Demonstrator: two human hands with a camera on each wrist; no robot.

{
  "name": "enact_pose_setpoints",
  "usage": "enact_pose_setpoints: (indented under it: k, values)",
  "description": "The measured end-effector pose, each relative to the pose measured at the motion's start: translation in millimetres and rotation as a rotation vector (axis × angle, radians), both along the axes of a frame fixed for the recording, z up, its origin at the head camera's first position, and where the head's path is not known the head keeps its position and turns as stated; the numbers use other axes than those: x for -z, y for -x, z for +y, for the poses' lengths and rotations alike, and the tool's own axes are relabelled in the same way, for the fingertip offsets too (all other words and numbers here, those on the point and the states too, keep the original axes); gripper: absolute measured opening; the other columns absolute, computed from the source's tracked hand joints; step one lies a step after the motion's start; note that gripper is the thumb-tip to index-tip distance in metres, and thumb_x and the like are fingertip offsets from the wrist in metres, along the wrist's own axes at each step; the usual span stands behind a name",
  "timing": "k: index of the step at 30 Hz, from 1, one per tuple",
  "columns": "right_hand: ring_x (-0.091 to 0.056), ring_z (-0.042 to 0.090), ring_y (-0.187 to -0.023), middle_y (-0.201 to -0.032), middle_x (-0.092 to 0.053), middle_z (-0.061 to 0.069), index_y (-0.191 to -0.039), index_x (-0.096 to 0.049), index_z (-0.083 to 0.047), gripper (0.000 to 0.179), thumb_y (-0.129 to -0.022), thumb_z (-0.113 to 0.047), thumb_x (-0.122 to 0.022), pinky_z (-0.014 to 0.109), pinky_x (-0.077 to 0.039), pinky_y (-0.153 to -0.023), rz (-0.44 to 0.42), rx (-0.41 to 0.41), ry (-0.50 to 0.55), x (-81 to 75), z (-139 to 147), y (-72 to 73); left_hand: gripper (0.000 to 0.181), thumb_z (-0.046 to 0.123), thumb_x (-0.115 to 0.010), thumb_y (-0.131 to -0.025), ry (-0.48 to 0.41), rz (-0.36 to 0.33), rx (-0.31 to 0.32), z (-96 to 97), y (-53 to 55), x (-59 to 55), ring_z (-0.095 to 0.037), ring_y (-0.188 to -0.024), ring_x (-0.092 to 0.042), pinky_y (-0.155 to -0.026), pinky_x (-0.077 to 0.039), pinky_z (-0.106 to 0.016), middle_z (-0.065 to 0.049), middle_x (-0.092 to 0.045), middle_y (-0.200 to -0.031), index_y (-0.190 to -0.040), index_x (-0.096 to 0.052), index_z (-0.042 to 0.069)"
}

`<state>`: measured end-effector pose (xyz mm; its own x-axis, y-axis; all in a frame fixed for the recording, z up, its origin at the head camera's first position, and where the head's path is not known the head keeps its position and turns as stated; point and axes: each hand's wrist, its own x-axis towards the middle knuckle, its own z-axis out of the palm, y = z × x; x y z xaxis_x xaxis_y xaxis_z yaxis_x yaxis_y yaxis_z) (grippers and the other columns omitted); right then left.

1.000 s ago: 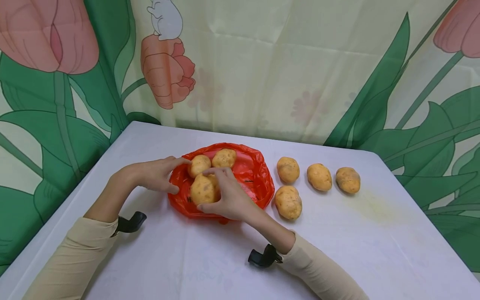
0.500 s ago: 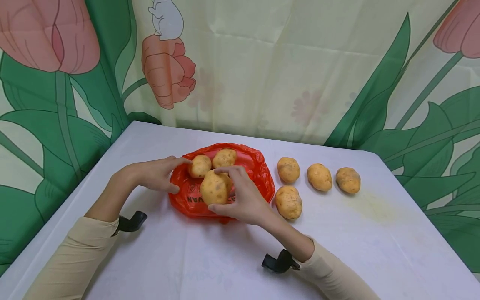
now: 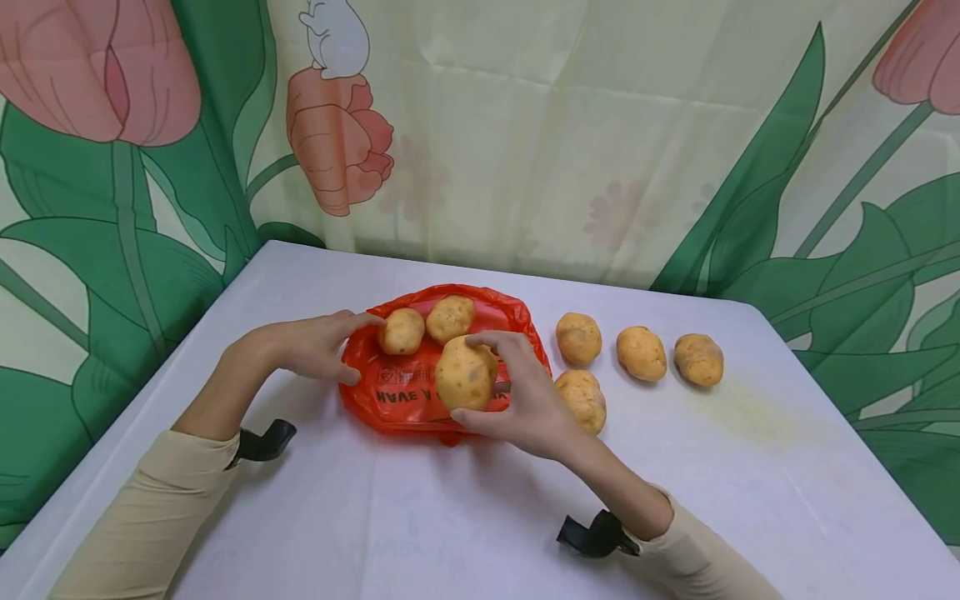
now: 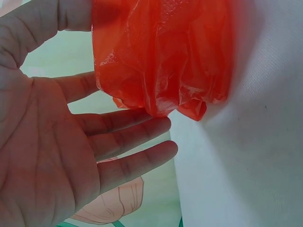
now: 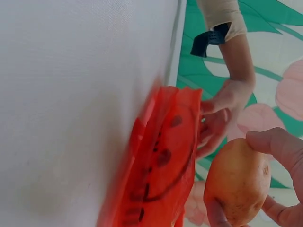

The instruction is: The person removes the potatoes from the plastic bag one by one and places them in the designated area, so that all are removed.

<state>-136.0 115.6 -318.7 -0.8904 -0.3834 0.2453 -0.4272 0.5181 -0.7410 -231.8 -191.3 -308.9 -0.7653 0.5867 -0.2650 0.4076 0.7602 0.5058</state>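
A red plastic bag (image 3: 367,408) lies spread wide on the table, with two potatoes, a nearer potato (image 3: 402,332) and a farther potato (image 3: 452,318), inside. My left hand (image 3: 315,346) is at the bag's left rim; its thumb and index finger reach over the edge, and the left wrist view shows the other fingers (image 4: 137,165) nearly straight. Above the bag's right half, my right hand (image 3: 525,400) grips a potato (image 3: 465,375) between thumb and fingers. In the right wrist view this potato (image 5: 239,182) is off the table, apart from the bag.
Right of the bag, several potatoes rest on the white-covered table (image 3: 300,500): one potato (image 3: 585,400) partly behind my right hand, then a back potato (image 3: 578,338), a middle potato (image 3: 641,353) and an outer potato (image 3: 698,360). A patterned curtain (image 3: 510,167) hangs behind.
My right hand has lifted the potato from the bag's left front and carried it rightward, uncovering black print on the bag. The left hand has stayed at the rim.
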Motion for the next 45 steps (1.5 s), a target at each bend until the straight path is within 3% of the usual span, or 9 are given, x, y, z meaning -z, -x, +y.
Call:
enact_pose_setpoints:
  k: [11,18,25,45]
  values:
    - [-0.046,0.02,-0.131,-0.14,-0.046,0.002,-0.141,-0.047,-0.021,0.074,-0.079,-0.018,-0.088,0.036,-0.06,-0.089,0.006,0.049,-0.001,-2.8,26,-7.6,0.076,0.02,-0.073,-0.088,0.01,-0.011,-0.005,1.8,-0.4,-0.9,-0.037,-0.131,-0.046,-0.104,-0.048,-0.057,-0.021,-0.046,-0.143,-0.155,-0.037,0.011]
    - [-0.051,0.02,-0.118,-0.141,-0.046,0.001,-0.142,-0.048,-0.022,0.077,-0.077,-0.018,-0.09,0.035,-0.058,-0.072,0.061,0.105,-0.058,-7.1,46,-9.7,0.077,0.02,-0.073,-0.087,0.01,-0.016,-0.011,1.6,0.3,0.8,-0.037,-0.131,-0.045,-0.104,-0.049,-0.057,-0.021,-0.045,-0.143,-0.155,-0.037,0.012]
    - [-0.05,0.026,-0.128,-0.143,-0.047,0.003,-0.142,-0.048,-0.018,0.077,-0.078,-0.014,-0.089,0.044,-0.057,-0.09,0.064,0.139,-0.028,-8.3,64,-10.7,0.077,0.02,-0.073,-0.087,0.006,-0.013,-0.008,2.0,0.1,1.2,-0.038,-0.132,-0.045,-0.104,-0.049,-0.057,-0.021,-0.046,-0.143,-0.154,-0.037,0.012]
    - [-0.044,0.033,-0.138,-0.146,-0.046,0.007,-0.146,-0.042,-0.01,0.078,-0.082,-0.018,-0.086,0.051,-0.054,-0.096,0.027,0.263,-0.068,-9.6,103,-8.7,0.078,0.02,-0.073,-0.087,0.006,-0.007,-0.008,2.9,-0.5,1.7,-0.038,-0.134,-0.044,-0.105,-0.047,-0.059,-0.021,-0.044,-0.146,-0.155,-0.037,0.012]
